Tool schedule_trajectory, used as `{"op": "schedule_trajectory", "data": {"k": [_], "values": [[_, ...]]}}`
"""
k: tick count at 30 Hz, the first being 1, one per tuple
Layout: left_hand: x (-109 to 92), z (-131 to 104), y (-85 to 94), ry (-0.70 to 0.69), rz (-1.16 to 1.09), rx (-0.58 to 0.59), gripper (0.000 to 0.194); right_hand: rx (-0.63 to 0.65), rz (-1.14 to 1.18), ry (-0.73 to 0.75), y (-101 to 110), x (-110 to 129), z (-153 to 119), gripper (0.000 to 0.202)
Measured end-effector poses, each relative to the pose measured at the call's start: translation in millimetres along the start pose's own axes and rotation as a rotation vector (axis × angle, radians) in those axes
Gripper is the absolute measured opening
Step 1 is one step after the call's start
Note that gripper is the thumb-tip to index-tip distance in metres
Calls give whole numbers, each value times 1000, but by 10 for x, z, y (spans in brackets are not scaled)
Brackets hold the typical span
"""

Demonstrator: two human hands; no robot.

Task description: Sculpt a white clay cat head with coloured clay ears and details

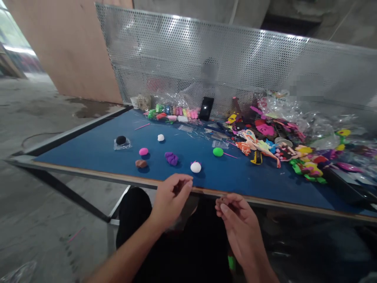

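Note:
My left hand (173, 196) is at the front edge of the blue table (97, 157), thumb and forefinger brought together; anything between them is too small to make out. Lower and to the right, my right hand (240, 222) pinches a small piece of brown modelling clay (221, 201) in its fingertips. Just beyond my left hand sits a white clay ball (196, 167) with a bit of purple behind it. Farther left lie a purple clay lump (171, 158), a brown clay lump (141, 164) and a pink clay ball (143, 151).
A green clay ball (218, 151) touches a pink stick. Black clay (120, 140) rests on a clear wrapper, near a small white lump (160, 137). Colourful clay figures (265, 135) pile up at right. Packs of clay (173, 112) and a phone (206, 108) stand before the perforated metal panel (176, 51).

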State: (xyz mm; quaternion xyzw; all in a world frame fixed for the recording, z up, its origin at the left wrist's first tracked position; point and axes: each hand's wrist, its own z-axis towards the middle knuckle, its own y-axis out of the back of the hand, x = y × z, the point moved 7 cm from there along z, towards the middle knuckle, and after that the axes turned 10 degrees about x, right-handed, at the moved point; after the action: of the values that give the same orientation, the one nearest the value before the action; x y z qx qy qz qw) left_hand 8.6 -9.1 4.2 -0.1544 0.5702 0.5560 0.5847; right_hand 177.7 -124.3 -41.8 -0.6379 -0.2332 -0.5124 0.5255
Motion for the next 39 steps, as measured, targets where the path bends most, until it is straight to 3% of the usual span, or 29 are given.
{"op": "schedule_trajectory", "data": {"k": [2,5,10,16,21,23,29,39], "values": [[-53,213,67,-34,131,-24,27,21,32,1,-11,37,30,23],[-98,470,24,-28,292,-45,47,61,69,7,-48,88,48,23],[-68,609,-122,54,395,-73,55,37,112,-6,-43,120,27,29],[-50,473,-142,48,262,-45,55,14,113,-9,-40,60,51,28],[-64,224,-132,-21,-345,-61,60,64,-161,59,-171,198,143,33],[-95,147,-137,-28,-480,-63,59,95,-314,89,-277,333,177,36],[-199,77,-131,-85,-562,-78,53,243,-575,140,-619,626,243,35],[-214,33,-200,-119,-567,-49,55,338,-873,258,-780,914,280,37]]}}
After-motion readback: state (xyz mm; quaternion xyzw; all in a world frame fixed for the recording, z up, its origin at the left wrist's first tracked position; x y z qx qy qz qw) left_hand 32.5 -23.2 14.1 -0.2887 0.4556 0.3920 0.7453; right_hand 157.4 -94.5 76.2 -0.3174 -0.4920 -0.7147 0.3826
